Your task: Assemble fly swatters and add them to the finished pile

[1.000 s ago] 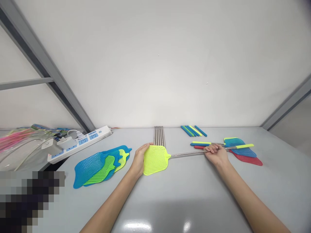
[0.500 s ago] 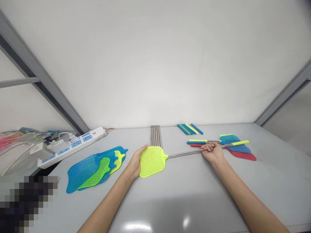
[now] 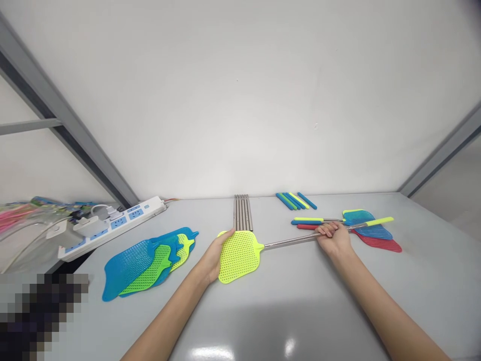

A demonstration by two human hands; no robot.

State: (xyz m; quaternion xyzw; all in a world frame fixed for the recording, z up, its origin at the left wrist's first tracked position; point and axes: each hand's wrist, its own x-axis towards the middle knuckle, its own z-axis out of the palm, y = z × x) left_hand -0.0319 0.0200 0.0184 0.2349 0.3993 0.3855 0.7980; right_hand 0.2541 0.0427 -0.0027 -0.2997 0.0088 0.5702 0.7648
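A yellow fly swatter (image 3: 239, 256) with a metal rod and a yellow handle is held in both hands, stretched sideways in front of me. My left hand (image 3: 217, 256) grips the left edge of its perforated head. Closed around the rod, my right hand (image 3: 333, 237) sits near the yellow handle, which points right. Behind the right hand lie several swatters with blue, yellow and red parts, among them a red swatter head (image 3: 379, 243) and a blue swatter head (image 3: 358, 217). Bare metal rods (image 3: 243, 211) lie side by side just behind the yellow head.
Loose blue, green and yellow handles (image 3: 296, 201) lie by the wall. At left is an overlapping pile of swatter heads (image 3: 131, 265). A white power strip (image 3: 124, 220) with plugs runs along the grey table's (image 3: 300, 296) left edge, beside plastic-wrapped items (image 3: 22, 220).
The yellow swatter and both hands have shifted slightly to the right and toward me. Both hands keep their hold; the view itself has moved a little.
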